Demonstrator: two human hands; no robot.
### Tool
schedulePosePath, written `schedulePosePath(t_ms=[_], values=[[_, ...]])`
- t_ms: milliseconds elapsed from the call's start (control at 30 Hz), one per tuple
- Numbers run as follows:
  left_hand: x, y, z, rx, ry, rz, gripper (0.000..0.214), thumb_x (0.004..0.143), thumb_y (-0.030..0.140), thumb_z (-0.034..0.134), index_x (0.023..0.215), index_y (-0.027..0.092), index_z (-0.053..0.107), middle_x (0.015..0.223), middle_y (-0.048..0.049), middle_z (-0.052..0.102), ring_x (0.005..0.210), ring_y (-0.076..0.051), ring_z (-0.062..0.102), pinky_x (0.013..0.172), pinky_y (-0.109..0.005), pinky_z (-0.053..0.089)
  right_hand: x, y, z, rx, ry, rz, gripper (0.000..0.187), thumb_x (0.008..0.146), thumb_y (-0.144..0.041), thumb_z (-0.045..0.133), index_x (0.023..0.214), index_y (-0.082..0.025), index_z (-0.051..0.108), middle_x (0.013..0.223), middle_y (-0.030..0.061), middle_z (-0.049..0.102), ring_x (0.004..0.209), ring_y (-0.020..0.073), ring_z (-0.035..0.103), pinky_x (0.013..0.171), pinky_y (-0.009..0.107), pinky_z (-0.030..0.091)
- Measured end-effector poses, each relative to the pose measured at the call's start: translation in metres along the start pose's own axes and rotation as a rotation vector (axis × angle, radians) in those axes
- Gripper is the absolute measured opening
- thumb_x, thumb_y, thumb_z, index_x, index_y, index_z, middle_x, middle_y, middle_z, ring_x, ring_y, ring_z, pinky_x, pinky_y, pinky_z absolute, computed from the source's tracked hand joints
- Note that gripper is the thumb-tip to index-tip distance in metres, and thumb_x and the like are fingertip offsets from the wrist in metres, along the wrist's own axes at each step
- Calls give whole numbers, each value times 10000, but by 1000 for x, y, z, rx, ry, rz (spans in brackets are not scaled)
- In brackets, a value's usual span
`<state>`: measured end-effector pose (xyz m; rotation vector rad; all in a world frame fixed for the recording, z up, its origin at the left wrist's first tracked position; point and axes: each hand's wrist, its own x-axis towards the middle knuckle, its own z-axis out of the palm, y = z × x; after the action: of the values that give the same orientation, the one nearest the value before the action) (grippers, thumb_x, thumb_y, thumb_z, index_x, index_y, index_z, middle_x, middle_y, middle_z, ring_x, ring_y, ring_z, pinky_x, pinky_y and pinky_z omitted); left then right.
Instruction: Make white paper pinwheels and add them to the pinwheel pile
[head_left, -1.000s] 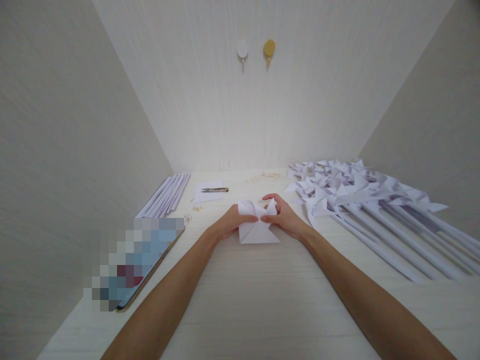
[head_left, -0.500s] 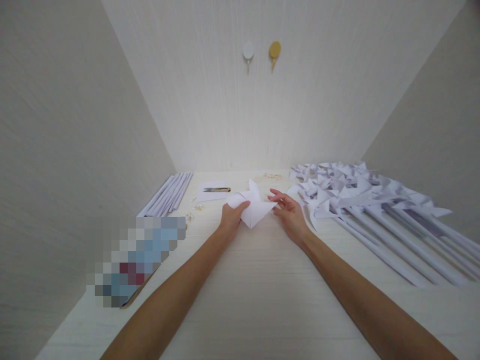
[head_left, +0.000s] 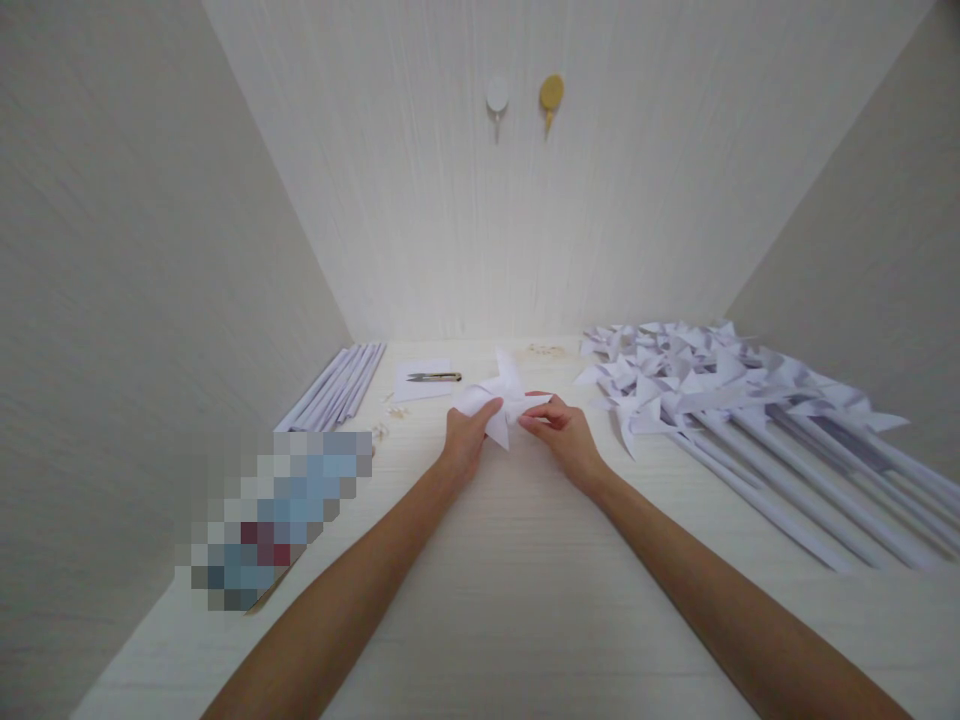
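While left hand (head_left: 466, 432) clasps paper pinwheel (head_left: 509, 378) (white, splayed), right hand (head_left: 561, 430), nearly closed, pinches right-side blade (head_left: 531, 403)

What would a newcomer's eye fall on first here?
The heap of white paper pinwheels on the right side of the table comes first. Next is the single pinwheel held at the centre by the left hand and right hand. Then comes the gold hook, high on the back wall.
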<state>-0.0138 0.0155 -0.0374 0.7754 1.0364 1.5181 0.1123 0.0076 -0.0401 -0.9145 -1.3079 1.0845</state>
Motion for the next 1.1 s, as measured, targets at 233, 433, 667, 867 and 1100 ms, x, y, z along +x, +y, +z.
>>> schedulePosePath(t_ms=[233,433,667,867,1100], values=[[-3,-3,2,128,-8,41,244,501,260,683,700,127,632,705,-30,652,632,-132,571,583,-234,434,-2,3,6,-60,182,42,96,560,-298,668,566,-204,650,885,28,538,779,139,516,638,267,409],[-5,-4,3,185,-11,57,237,503,280,684,676,127,630,680,-31,645,617,-135,566,572,-238,426,-1,6,8,-85,256,29,99,568,-302,659,560,-205,640,852,23,526,742,133,505,612,261,401],[-7,-4,5,199,-8,49,249,496,281,685,686,129,633,685,-31,647,610,-138,569,559,-237,423,0,6,10,-68,319,29,111,555,-302,667,527,-202,626,811,23,527,715,138,498,594,270,391],[-9,-3,6,215,-11,59,240,503,279,683,682,127,628,686,-34,646,612,-138,568,558,-234,424,-1,3,11,-88,346,32,121,556,-300,664,504,-202,617,781,22,527,707,141,492,576,268,385],[-10,-3,6,237,-11,91,230,515,280,679,684,131,634,695,-36,648,619,-137,569,578,-237,431,-1,0,13,-127,354,46,124,574,-290,654,505,-195,614,777,21,527,641,122,476,551,262,382]])
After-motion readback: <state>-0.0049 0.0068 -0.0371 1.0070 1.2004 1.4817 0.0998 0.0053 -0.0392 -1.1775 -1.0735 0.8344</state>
